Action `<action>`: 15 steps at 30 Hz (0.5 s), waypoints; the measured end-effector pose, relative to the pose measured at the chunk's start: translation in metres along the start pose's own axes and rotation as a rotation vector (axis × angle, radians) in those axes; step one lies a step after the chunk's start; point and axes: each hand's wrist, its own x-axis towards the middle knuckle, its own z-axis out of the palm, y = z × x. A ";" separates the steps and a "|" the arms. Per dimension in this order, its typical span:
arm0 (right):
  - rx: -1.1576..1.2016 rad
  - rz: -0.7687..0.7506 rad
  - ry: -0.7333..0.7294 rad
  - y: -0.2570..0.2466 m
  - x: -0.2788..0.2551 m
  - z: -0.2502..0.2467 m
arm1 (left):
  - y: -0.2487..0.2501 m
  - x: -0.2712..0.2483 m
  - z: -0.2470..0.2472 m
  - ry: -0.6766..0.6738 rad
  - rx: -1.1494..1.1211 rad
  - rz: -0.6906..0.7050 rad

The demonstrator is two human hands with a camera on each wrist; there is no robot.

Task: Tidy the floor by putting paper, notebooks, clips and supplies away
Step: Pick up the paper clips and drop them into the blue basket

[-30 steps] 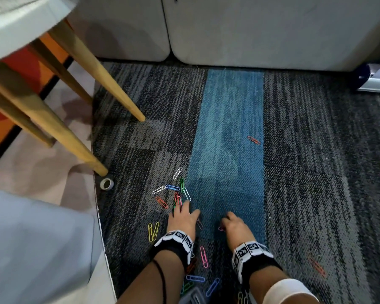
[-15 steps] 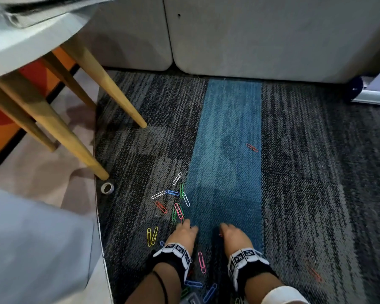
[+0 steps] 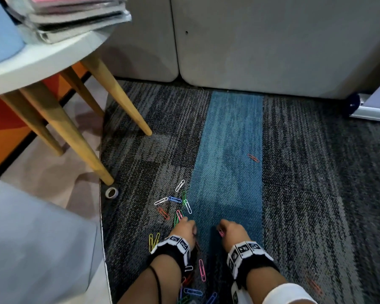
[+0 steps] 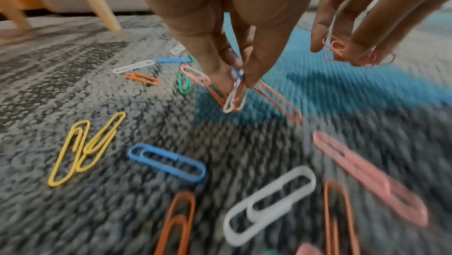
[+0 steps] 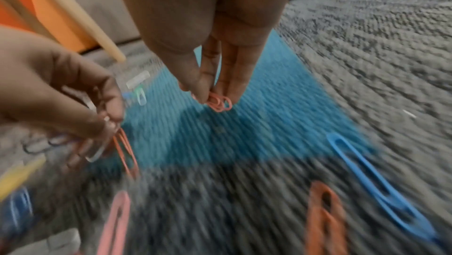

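Note:
Coloured paper clips [image 3: 173, 202] lie scattered on the grey and blue carpet [image 3: 228, 172]. My left hand [image 3: 184, 229] pinches a small bunch of white, orange and blue clips [image 4: 234, 95] just above the carpet. My right hand [image 3: 230, 231] pinches a few pink clips [image 5: 220, 102] over the blue strip. Yellow clips [image 4: 83, 147], a blue clip [image 4: 168, 162], a white clip [image 4: 269, 205] and a pink clip [image 4: 367, 178] lie loose below the left wrist. One orange clip [image 3: 253, 157] lies apart, further ahead on the right.
A white table [image 3: 42, 62] on wooden legs [image 3: 75, 139] stands at the left, with stacked notebooks [image 3: 75, 20] on top. A small tape roll [image 3: 111, 192] sits by the nearest leg. Grey cabinets [image 3: 272, 40] close off the back. A pale cushion [image 3: 31, 249] is at lower left.
Both hands have drawn back toward me and closed: the left fingers, earlier spread on the carpet, now pinch clips. The head view has tilted up, showing the table top.

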 end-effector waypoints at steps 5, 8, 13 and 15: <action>0.119 -0.063 0.069 -0.034 0.005 -0.029 | 0.005 -0.005 -0.029 0.183 -0.195 -0.018; 0.180 -0.104 0.123 -0.055 0.005 -0.043 | 0.007 -0.010 -0.046 0.254 -0.317 -0.077; 0.250 -0.138 0.143 -0.078 0.005 -0.057 | 0.012 -0.023 -0.071 0.316 -0.472 -0.113; 0.248 -0.171 0.146 -0.095 0.005 -0.073 | 0.016 -0.035 -0.092 0.394 -0.493 -0.078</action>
